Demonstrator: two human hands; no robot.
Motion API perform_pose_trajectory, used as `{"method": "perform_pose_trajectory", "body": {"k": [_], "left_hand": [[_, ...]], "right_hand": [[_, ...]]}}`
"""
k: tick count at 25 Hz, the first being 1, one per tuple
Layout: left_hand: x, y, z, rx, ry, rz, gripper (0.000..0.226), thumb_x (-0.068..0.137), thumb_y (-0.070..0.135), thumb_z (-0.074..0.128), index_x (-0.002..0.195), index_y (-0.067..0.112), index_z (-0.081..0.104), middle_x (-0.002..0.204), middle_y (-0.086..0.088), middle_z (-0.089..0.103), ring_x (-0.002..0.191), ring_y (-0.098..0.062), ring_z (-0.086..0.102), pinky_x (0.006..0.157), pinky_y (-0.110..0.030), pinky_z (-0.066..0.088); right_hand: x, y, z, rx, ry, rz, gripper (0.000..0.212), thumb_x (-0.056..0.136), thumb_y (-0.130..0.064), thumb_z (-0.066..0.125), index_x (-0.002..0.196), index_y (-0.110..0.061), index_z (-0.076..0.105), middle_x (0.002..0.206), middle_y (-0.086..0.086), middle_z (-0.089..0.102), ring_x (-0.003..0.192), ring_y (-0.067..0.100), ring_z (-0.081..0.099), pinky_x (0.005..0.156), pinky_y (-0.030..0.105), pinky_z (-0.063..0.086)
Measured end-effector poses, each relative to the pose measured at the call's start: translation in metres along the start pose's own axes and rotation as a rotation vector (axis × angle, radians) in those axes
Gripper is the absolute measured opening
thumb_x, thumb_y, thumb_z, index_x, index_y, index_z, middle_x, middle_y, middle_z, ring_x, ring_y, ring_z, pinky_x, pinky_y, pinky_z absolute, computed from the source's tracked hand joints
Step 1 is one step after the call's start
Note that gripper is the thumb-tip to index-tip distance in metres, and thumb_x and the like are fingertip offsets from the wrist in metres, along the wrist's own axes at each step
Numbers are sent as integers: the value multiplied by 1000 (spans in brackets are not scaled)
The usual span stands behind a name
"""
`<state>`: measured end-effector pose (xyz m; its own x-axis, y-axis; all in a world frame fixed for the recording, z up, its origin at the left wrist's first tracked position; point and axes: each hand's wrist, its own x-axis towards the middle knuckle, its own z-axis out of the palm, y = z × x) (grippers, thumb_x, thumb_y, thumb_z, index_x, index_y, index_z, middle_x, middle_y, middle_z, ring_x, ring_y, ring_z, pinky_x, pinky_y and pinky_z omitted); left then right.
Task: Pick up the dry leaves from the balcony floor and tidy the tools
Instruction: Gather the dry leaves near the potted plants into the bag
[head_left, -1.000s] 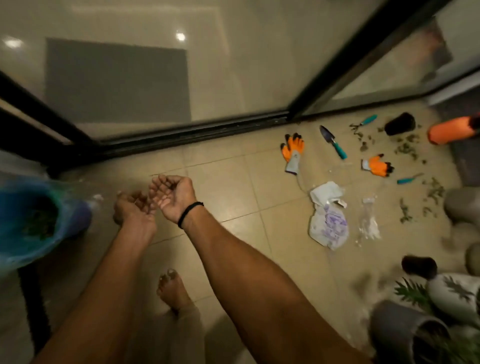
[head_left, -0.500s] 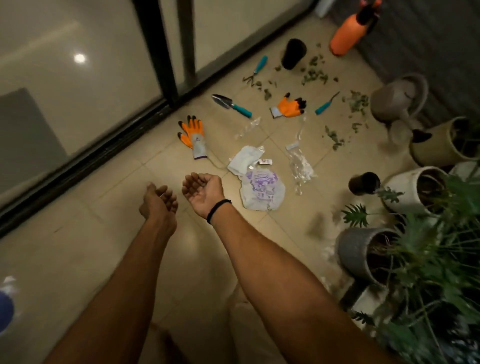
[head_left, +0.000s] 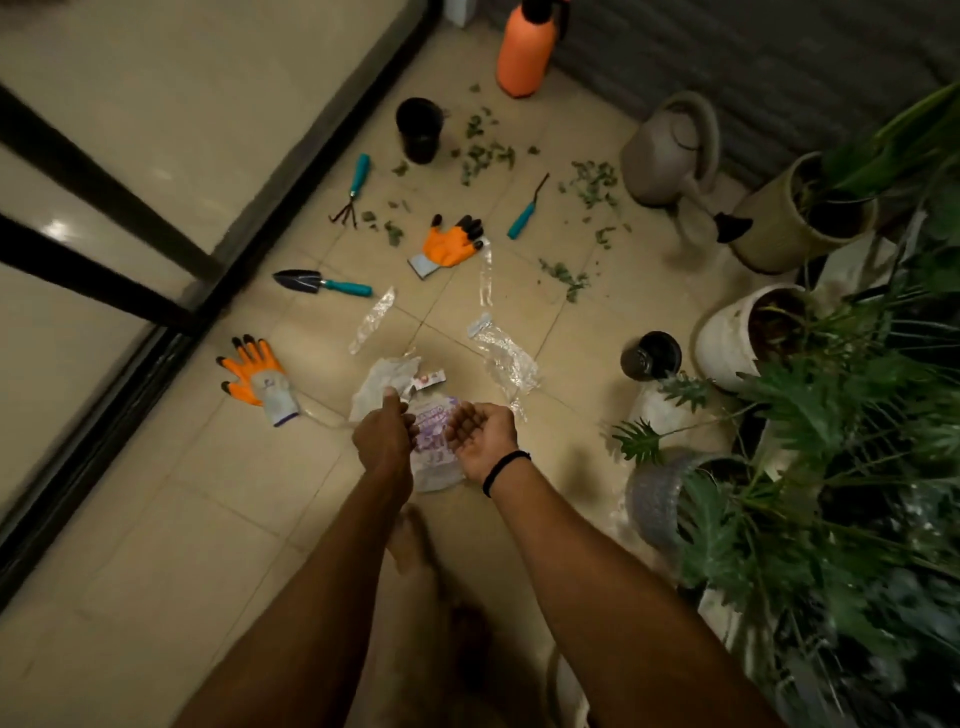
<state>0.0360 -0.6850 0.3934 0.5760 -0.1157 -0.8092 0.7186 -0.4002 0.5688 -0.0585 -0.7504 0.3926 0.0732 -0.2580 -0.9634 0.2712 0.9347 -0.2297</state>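
The dry leaves (head_left: 485, 153) lie scattered on the balcony floor (head_left: 218, 519) at the far end. They sit in loose patches between the small black pot (head_left: 420, 130) and the watering can (head_left: 670, 150), with more bits near the far orange glove (head_left: 449, 241). The tools lie among them, apart from one another: a teal-handled hand rake (head_left: 353, 189) near the door track, a trowel (head_left: 322, 283) closer to you, and a slim teal-handled tool (head_left: 525, 210) just right of that glove. A second orange glove (head_left: 254, 374) lies by the sliding door frame (head_left: 104, 286).

You hold your hands out side by side, well short of the leaves. In the head view they overlap a white printed bag (head_left: 434, 467) on the tiles. Your left hand (head_left: 384, 439) shows its back with the fingers curled under, and you cannot tell whether they pinch anything. Your right hand (head_left: 480, 436) is turned palm up and cupped, its fingers loosely bent and close together, with a black band (head_left: 504, 470) on the wrist.

Clear plastic wrappers (head_left: 506, 358) lie around the bag. An orange sprayer (head_left: 524, 49) stands by the far wall, a second black pot (head_left: 650, 356) sits to your right, and potted plants (head_left: 831, 467) crowd that side. Your bare foot (head_left: 410, 540) shows below your arms.
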Motion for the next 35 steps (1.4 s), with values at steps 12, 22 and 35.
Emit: {"method": "perform_pose_trajectory", "body": {"k": [12,22,35], "left_hand": [[47,44,192,906,-205,558,36,94,34,68,118,6,66,107,-12,71,95,-26,67,79,-31,47],[97,17,336,1130,-162,643,30,97,21,64,123,7,61,114,-14,63,103,-26,56,79,-27,35],[211,-62,483,1185,-197,654,39,98,16,61,135,7,51,129,-16,53,115,-31,52,89,-34,42]], "right_hand": [[105,-170,-2,-254,349,-184,25,91,-24,60,70,-10,62,67,8,63,52,18,54,51,28,45],[224,-300,-22,-978,515,-436,12,88,-25,61,81,-17,57,74,5,54,79,24,54,65,30,40],[391,-354,-44,-1062,513,-499,31,95,-23,59,121,-9,53,124,13,53,112,32,54,83,36,46]]}}
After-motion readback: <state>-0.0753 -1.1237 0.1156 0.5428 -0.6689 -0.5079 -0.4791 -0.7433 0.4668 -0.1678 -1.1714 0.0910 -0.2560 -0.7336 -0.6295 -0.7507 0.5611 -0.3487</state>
